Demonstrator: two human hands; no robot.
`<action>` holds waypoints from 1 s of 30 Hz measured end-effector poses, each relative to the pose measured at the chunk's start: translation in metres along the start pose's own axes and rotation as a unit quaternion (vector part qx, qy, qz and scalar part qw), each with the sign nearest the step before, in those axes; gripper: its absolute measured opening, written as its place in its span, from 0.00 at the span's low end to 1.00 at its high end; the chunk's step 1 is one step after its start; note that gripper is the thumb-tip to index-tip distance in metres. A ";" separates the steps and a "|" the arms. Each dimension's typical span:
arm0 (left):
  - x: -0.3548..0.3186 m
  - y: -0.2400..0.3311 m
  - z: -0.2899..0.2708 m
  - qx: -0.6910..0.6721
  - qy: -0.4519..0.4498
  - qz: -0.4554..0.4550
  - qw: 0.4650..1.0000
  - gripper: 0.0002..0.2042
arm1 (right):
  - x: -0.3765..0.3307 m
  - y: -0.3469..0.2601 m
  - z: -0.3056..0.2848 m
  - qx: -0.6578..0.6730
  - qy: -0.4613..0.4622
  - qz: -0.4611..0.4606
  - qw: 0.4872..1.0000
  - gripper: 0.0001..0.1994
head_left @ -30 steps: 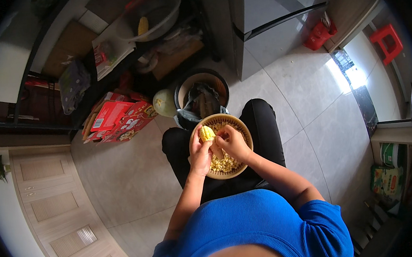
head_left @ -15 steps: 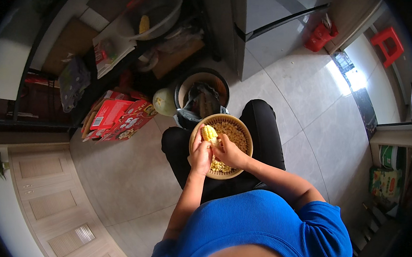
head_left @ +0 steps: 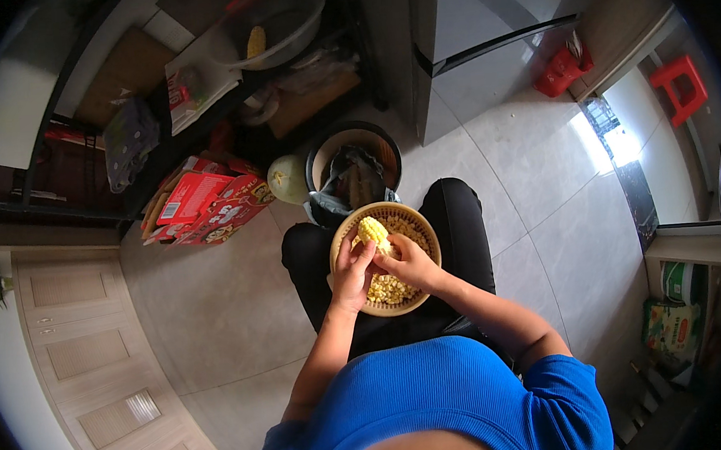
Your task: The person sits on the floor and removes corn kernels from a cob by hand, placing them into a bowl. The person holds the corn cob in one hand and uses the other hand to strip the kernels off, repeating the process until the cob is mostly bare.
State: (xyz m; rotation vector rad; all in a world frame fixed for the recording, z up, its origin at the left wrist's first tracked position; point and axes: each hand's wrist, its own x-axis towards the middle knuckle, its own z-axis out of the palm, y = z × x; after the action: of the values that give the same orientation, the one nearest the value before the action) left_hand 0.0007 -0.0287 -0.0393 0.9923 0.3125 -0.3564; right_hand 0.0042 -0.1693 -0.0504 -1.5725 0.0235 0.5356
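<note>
A yellow corn cob [head_left: 372, 231], part of its kernels stripped off, is held over a tan basket [head_left: 433, 235] on my lap. My left hand [head_left: 352, 272] wraps round the cob from the left. From the right, my right hand [head_left: 407, 263] presses its fingers and thumb on the cob's lower part. Loose corn kernels [head_left: 392, 290] cover the inside of the basket below both hands. The lower end of the cob is hidden by my fingers.
Just beyond my knees stands a round bin [head_left: 396, 157] with a dark liner. Beside it are a pale green melon [head_left: 287, 180] and a red carton [head_left: 208, 204]. A clear basin [head_left: 302, 41] with another cob [head_left: 256, 42] sits on the shelf. A refrigerator [head_left: 498, 40] rises ahead.
The cob has tilted slightly and sits a little farther right in my hands. My right hand has shifted slightly right along it. The basket stays on my lap.
</note>
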 end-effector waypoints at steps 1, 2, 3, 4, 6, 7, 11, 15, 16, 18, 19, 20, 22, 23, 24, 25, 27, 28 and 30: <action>0.000 0.002 0.001 -0.009 0.005 0.000 1.000 0.22 | -0.001 0.001 0.003 0.000 0.044 -0.031 0.999 0.18; 0.001 0.004 0.004 -0.018 0.009 0.000 1.000 0.22 | -0.002 0.000 0.007 0.000 0.089 -0.061 0.994 0.18; 0.001 0.007 0.005 -0.028 0.015 0.001 1.000 0.21 | -0.002 -0.006 0.009 0.001 0.131 -0.092 0.987 0.17; 0.000 0.009 0.006 -0.026 0.024 0.003 0.999 0.21 | -0.006 -0.018 0.007 -0.017 0.145 -0.106 0.984 0.16; -0.002 0.011 0.006 -0.023 0.042 0.007 0.999 0.20 | -0.005 -0.023 0.004 -0.086 0.152 -0.160 0.971 0.16; -0.002 0.012 0.006 -0.035 0.046 0.009 0.998 0.20 | -0.004 -0.024 0.002 -0.120 0.157 -0.186 0.962 0.15; -0.001 0.015 0.000 -0.077 0.044 0.027 0.996 0.20 | -0.001 -0.023 -0.009 -0.010 0.093 -0.099 0.991 0.08; -0.004 0.020 -0.003 -0.080 -0.009 0.045 0.996 0.21 | -0.001 -0.006 -0.008 -0.261 0.064 -0.257 0.928 0.12; -0.003 0.020 -0.005 -0.081 -0.015 0.052 0.995 0.22 | -0.003 -0.009 -0.006 -0.196 0.063 -0.183 0.961 0.13; -0.006 0.026 0.000 -0.084 -0.026 0.041 0.995 0.22 | 0.004 -0.015 0.000 0.024 0.044 -0.116 0.992 0.15; -0.008 0.028 0.004 -0.069 -0.021 0.051 0.996 0.22 | 0.008 -0.018 0.002 0.136 0.035 -0.079 0.987 0.16; -0.011 0.027 0.009 -0.054 -0.016 0.060 0.997 0.22 | 0.007 -0.023 0.003 0.196 -0.016 -0.053 0.979 0.20; -0.011 0.020 0.014 -0.042 -0.011 0.083 0.996 0.21 | 0.009 -0.031 0.009 0.208 -0.037 -0.036 0.977 0.20; -0.011 0.018 0.014 -0.050 -0.006 0.092 0.994 0.21 | 0.009 -0.033 0.012 0.213 -0.047 -0.027 0.975 0.20; -0.010 0.018 0.015 -0.056 -0.001 0.101 0.993 0.21 | 0.010 -0.033 0.014 0.212 -0.043 -0.039 0.975 0.23; -0.010 0.018 0.017 -0.063 0.004 0.111 0.992 0.21 | 0.010 -0.034 0.016 0.217 -0.033 -0.052 0.974 0.23; -0.010 0.019 0.023 -0.052 0.018 0.117 0.992 0.21 | 0.008 -0.035 0.020 0.226 -0.013 -0.077 0.971 0.23; -0.011 0.020 0.025 -0.054 0.018 0.115 0.992 0.21 | 0.010 -0.031 0.023 0.216 -0.016 -0.086 0.972 0.23; -0.009 0.021 0.025 -0.057 0.020 0.117 0.991 0.20 | 0.011 -0.028 0.028 0.164 0.008 -0.118 0.979 0.23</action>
State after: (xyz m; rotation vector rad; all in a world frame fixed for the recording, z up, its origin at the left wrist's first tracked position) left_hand 0.0033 -0.0382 -0.0073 0.9133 0.2456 -0.1042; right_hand 0.0148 -0.1367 -0.0270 -1.2353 -0.0601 0.3130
